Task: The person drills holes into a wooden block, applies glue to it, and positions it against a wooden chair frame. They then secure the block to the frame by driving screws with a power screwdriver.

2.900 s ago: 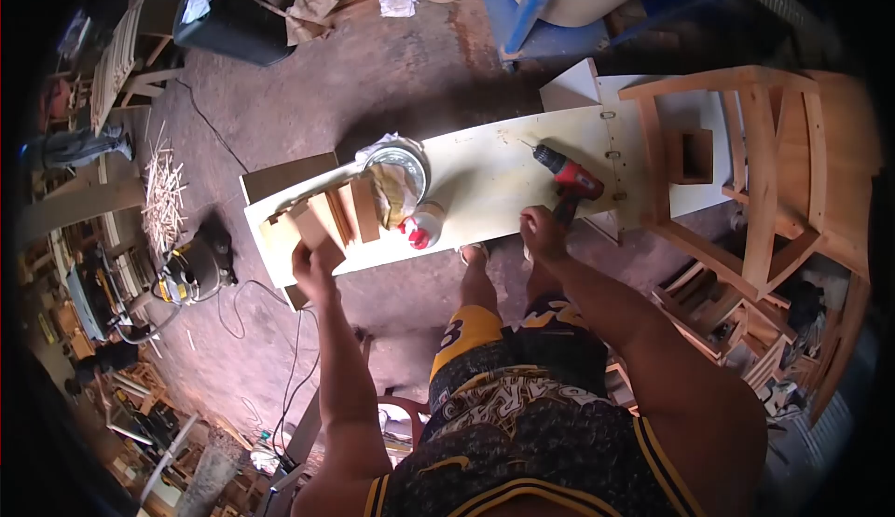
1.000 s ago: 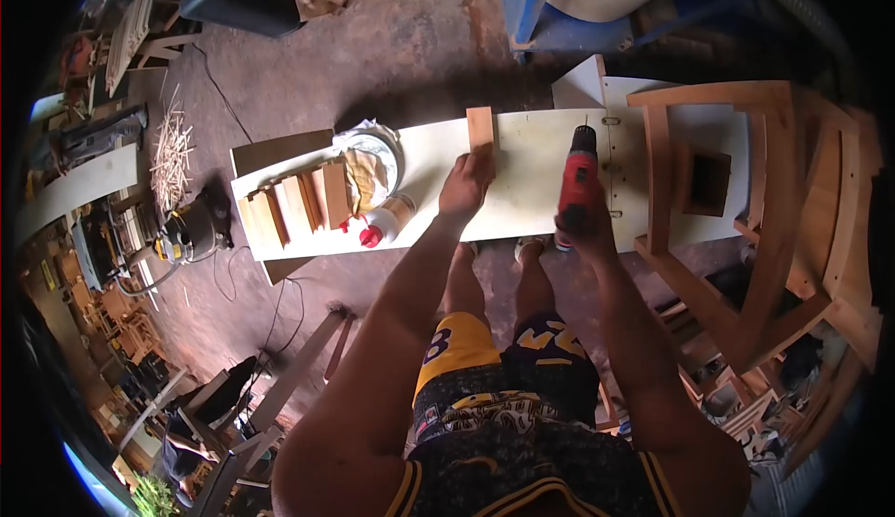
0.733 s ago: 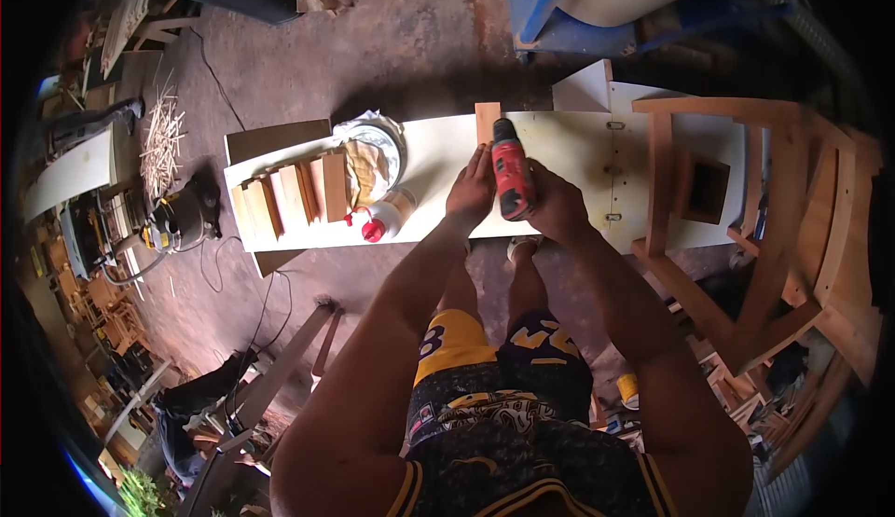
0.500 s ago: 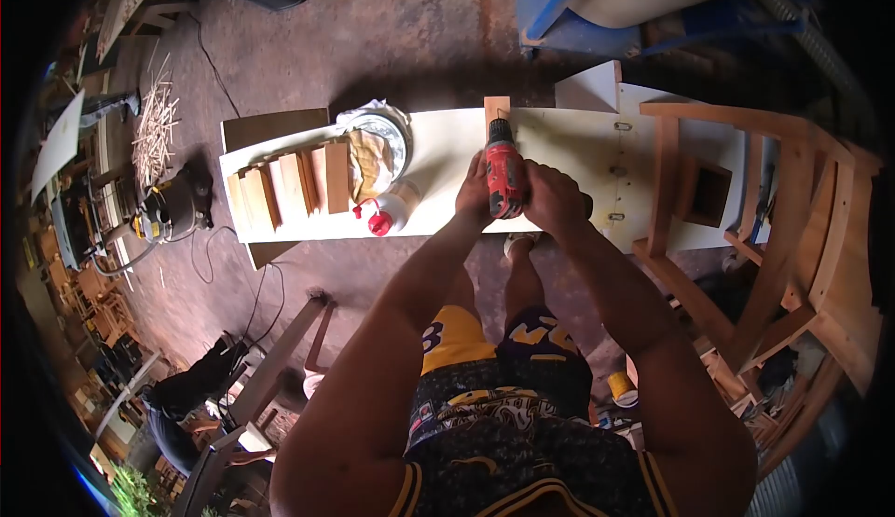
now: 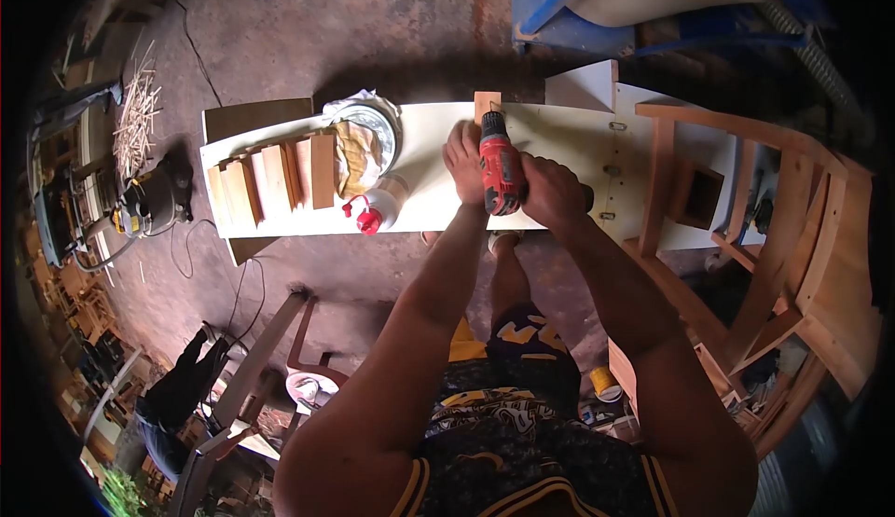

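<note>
A red and black cordless drill [image 5: 502, 178] is in my right hand [image 5: 554, 191], whose fingers wrap round its grip. The drill's black chuck points away from me, over a small wooden block [image 5: 487, 100] at the far edge of the white board. A thin bit shows at the chuck. My left hand [image 5: 463, 161] lies just left of the drill, its bent fingers close together on the block. The drill and that hand cover much of the block, so its near end is hidden.
On the white board [image 5: 429, 177] stand several wood pieces [image 5: 280, 177], a metal tin [image 5: 380, 135] with a yellowish cloth and a red-capped glue bottle [image 5: 373, 211]. A wooden frame [image 5: 660, 186] stands at the right. Cables and a stick pile [image 5: 138, 121] lie on the left floor.
My left hand has moved a little off the drill's side, its fingers now showing on the block. The drill tilts slightly more to the left. The whole view has shifted slightly.
</note>
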Tool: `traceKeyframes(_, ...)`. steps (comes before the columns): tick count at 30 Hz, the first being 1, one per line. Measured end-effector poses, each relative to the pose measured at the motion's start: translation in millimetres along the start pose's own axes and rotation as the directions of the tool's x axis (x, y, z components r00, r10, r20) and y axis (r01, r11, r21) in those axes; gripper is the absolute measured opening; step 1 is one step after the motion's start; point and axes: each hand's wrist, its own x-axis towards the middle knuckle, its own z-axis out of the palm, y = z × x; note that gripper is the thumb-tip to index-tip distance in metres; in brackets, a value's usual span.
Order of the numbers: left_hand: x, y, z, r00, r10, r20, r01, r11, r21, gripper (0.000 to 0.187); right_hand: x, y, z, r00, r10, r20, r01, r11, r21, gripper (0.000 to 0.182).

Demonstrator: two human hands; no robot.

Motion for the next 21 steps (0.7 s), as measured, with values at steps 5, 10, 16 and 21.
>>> traceKeyframes(5, 8, 5, 15, 0.994, -0.086, 0.065, 0.049, 0.9, 0.434, 0.077, 1, -1, -4, 0.998, -0.042, -0.053, 0.042, 0.999, 0.0, 0.023)
traceKeyframes(10, 12, 0, 25, 0.995, -0.079, 0.06, 0.045, 0.898, 0.439, 0.081, 5, -3, -13, 1.0, -0.008, -0.007, 0.009, 1.0, 0.014, 0.023)
traceKeyframes(16, 11, -6, 28, 0.995, -0.074, 0.068, 0.038, 0.903, 0.428, 0.077, 6, -6, -14, 0.996, 0.074, 0.052, -0.076, 0.996, 0.043, 0.027)
traceKeyframes(21, 11, -1, 24, 0.993, -0.096, 0.072, 0.061, 0.922, 0.382, 0.073, 11, -10, -17, 0.992, 0.099, 0.075, -0.103, 0.994, 0.041, 0.027)
